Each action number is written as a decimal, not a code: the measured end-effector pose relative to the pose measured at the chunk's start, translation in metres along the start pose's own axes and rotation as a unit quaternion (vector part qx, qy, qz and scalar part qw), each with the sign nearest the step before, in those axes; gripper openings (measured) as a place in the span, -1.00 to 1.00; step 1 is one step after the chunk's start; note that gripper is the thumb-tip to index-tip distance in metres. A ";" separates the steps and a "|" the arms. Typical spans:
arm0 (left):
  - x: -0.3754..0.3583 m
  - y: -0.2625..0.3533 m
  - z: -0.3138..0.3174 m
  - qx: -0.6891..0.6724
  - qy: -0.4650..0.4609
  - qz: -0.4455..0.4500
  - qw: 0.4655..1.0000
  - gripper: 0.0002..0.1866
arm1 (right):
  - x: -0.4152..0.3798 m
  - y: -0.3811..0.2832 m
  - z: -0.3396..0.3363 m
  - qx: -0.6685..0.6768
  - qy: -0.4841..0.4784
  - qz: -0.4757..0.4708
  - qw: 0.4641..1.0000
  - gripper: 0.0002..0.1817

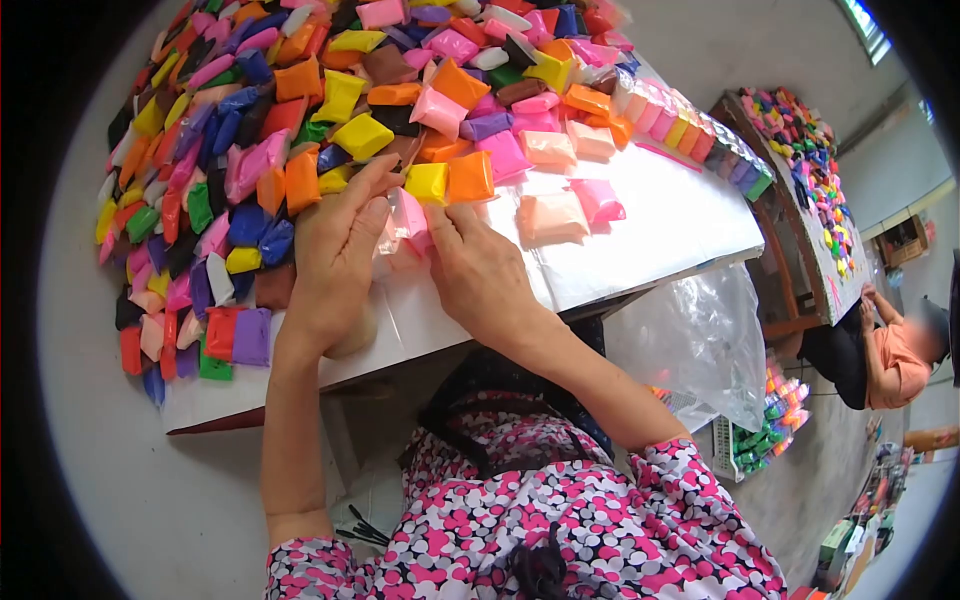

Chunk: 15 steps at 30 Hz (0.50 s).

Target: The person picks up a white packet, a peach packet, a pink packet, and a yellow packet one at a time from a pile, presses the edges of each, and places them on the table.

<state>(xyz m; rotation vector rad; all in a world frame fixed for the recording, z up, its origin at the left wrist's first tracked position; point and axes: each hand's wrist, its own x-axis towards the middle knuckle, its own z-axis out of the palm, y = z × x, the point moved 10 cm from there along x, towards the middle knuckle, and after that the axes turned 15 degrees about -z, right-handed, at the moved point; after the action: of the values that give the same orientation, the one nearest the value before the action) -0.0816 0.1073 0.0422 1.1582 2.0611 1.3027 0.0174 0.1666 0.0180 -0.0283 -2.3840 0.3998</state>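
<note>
My left hand (340, 255) lies at the near edge of a heap of small wrapped packets, fingers stretched toward the heap and thumb beside a pink packet (408, 218). My right hand (485, 268) has bent fingers pressed against the other side of that packet. A peach packet (398, 256) shows below it, between the hands. Just beyond my right fingertips are a yellow packet (427, 184) and an orange packet (470, 177), side by side. To the right lie another peach packet (553, 218) and a bright pink one (598, 201). My hands partly hide the packets between them.
The multicoloured heap (300, 120) covers much of the white table (660, 220). Neat rows of packets (690, 130) line its right side. Clear plastic bags (690, 340) hang below the edge. A seated person (890, 350) is by another packet-covered table (800, 190) at right.
</note>
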 end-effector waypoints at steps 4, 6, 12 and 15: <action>0.001 0.002 0.004 0.021 -0.005 0.001 1.000 -0.51 | -0.002 0.000 0.001 -0.009 0.010 -0.005 1.000 -0.53; 0.000 0.004 0.003 0.045 0.003 0.019 0.999 -0.53 | -0.003 0.000 0.002 -0.013 0.005 0.001 1.000 -0.53; -0.007 0.015 -0.001 0.040 0.003 0.071 0.997 -0.41 | 0.004 -0.002 -0.012 0.031 0.055 -0.003 0.998 -0.56; -0.011 0.013 -0.007 -0.065 -0.010 0.048 0.997 -0.34 | 0.004 0.007 -0.010 0.084 0.044 0.051 0.994 -0.53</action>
<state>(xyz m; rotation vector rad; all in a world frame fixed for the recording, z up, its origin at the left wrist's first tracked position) -0.0752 0.0977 0.0559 1.2213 1.8961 1.4404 0.0200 0.1770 0.0259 -0.0879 -2.2611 0.6333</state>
